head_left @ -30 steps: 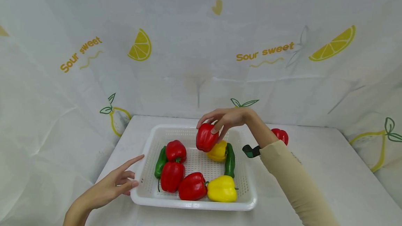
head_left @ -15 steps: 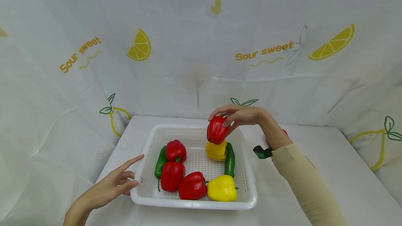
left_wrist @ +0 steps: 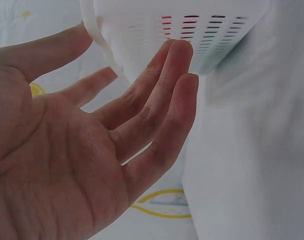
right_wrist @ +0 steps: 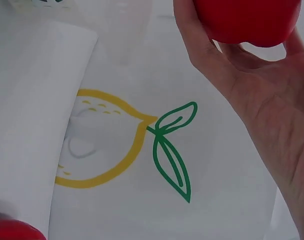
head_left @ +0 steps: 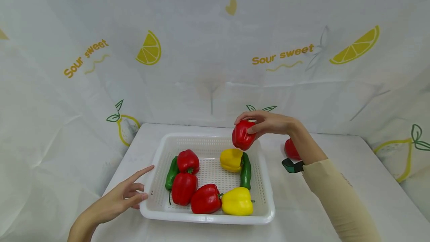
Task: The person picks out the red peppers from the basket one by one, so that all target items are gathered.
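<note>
The right hand (head_left: 268, 123) grips a red pepper (head_left: 243, 135) in curled fingers, held in the air above the far right corner of the white basket (head_left: 265, 182). The left hand (head_left: 115, 199) rests with fingers spread and relaxed against the basket's near left wall; another red pepper (head_left: 290, 149) lies on the table (head_left: 336, 152) to the right

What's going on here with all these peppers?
A person's right hand holds a red pepper in the air above the far right corner of a white basket. Red, yellow and green peppers lie in the basket, and another red one sits on the table to its right. The left hand rests open against the basket's near left corner.
</note>
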`<action>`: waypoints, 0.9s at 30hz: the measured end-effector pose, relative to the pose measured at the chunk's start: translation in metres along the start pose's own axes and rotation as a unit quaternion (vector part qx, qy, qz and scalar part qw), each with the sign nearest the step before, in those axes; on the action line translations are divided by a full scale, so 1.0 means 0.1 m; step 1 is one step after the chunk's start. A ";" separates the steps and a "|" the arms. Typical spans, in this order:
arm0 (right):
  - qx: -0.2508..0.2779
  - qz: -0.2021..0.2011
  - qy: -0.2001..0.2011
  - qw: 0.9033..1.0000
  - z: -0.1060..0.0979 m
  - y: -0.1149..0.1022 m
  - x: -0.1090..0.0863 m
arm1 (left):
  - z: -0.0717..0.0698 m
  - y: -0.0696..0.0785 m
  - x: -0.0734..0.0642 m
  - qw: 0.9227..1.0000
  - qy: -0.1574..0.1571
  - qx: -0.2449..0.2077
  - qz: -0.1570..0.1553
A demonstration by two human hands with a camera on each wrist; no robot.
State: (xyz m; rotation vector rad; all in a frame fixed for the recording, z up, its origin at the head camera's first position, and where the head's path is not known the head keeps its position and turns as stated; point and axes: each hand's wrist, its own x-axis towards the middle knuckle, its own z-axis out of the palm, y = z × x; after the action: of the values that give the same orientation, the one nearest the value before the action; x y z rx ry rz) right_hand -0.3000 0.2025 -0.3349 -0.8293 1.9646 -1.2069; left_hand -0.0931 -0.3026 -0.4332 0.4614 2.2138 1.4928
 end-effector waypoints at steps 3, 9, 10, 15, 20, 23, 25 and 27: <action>-0.036 0.018 0.031 0.999 0.00 0.00 -0.06 | 0.00 -0.01 -0.01 1.000 0.000 -0.001 0.003; -0.071 0.024 0.070 0.995 -0.05 0.05 -0.18 | -0.01 -0.01 -0.01 1.000 -0.006 -0.005 0.015; -0.073 0.022 0.073 0.994 -0.06 0.06 -0.20 | -0.01 -0.01 -0.01 1.000 -0.007 -0.006 0.015; -0.098 0.016 0.093 0.991 -0.08 0.10 -0.30 | -0.01 0.02 -0.01 1.000 -0.006 0.002 0.009; -0.113 0.018 0.115 0.987 -0.09 0.15 -0.42 | 0.00 0.03 -0.01 1.000 -0.003 0.007 -0.002; -0.118 0.028 0.129 0.984 -0.10 0.17 -0.52 | -0.01 0.03 -0.01 1.000 -0.006 0.003 0.005; -0.123 0.042 0.139 0.982 -0.12 0.19 -0.59 | -0.01 0.02 -0.01 1.000 -0.008 -0.001 0.010; -0.129 0.059 0.150 0.978 -0.13 0.20 -0.66 | 0.00 0.02 -0.01 1.000 -0.007 -0.003 0.008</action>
State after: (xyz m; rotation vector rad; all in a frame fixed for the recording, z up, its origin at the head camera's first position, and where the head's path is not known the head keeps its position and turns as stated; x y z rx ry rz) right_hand -0.2762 0.2683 -0.3349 -0.6724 2.4188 -1.0716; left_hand -0.0925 -0.3027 -0.4311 0.4885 2.2000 1.4994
